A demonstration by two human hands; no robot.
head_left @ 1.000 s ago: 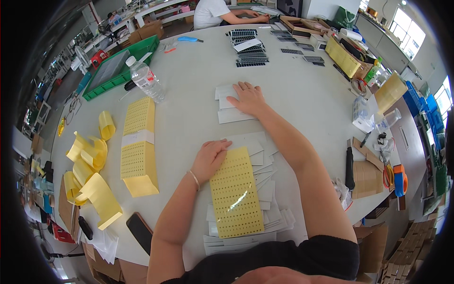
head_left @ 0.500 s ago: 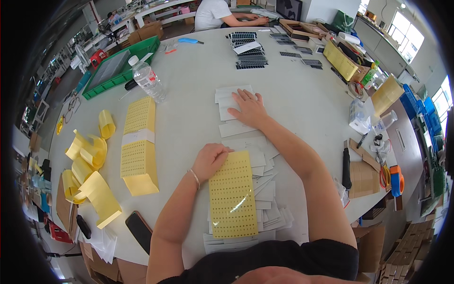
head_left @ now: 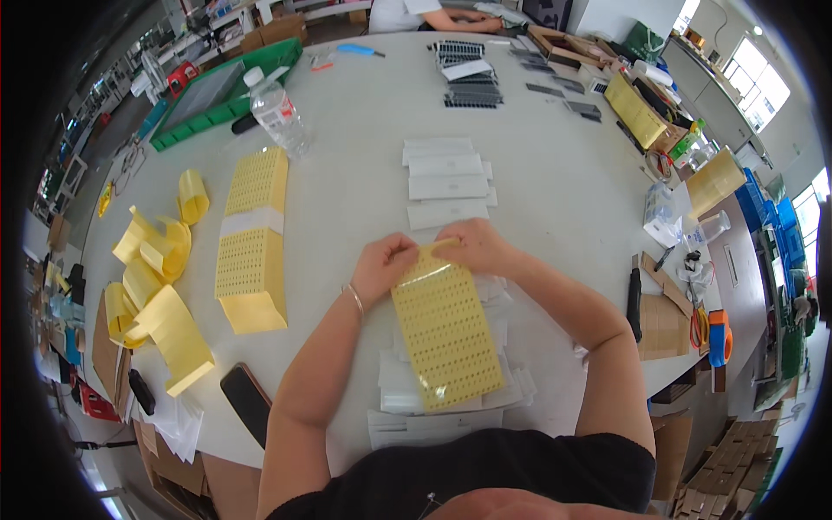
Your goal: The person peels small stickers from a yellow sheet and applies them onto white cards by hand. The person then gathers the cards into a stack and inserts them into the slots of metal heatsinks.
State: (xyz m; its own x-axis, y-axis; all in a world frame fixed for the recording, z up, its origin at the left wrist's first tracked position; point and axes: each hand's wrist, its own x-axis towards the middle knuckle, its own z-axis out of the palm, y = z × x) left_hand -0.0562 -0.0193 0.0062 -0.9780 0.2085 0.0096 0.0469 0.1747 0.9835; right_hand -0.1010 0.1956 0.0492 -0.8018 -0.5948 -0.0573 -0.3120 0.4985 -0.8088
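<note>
A yellow sheet of small labels (head_left: 446,329) is held by its far edge, over overlapping white slips (head_left: 399,386) in front of me. My left hand (head_left: 386,263) pinches the sheet's far left corner. At the far right corner, my right hand (head_left: 475,247) has its fingers closed on the same edge. Light glares off the sheet's glossy surface. Beyond my hands lies a short row of white slips (head_left: 446,176), touched by neither hand. To the left stands a thick stack of yellow label sheets (head_left: 251,273) with a white band around it.
Curled yellow backing strips (head_left: 165,251) and a phone (head_left: 246,403) lie left. A water bottle (head_left: 276,113) stands near a green tray (head_left: 225,95). Dark panels (head_left: 471,78) are piled at the back, near a seated person (head_left: 403,16). Tape and cardboard (head_left: 666,325) line the right edge.
My right hand has come back from the far slips to the sheet's far edge. The sheet has tilted, its near end swinging right. My left hand has shifted slightly toward its far corner.
</note>
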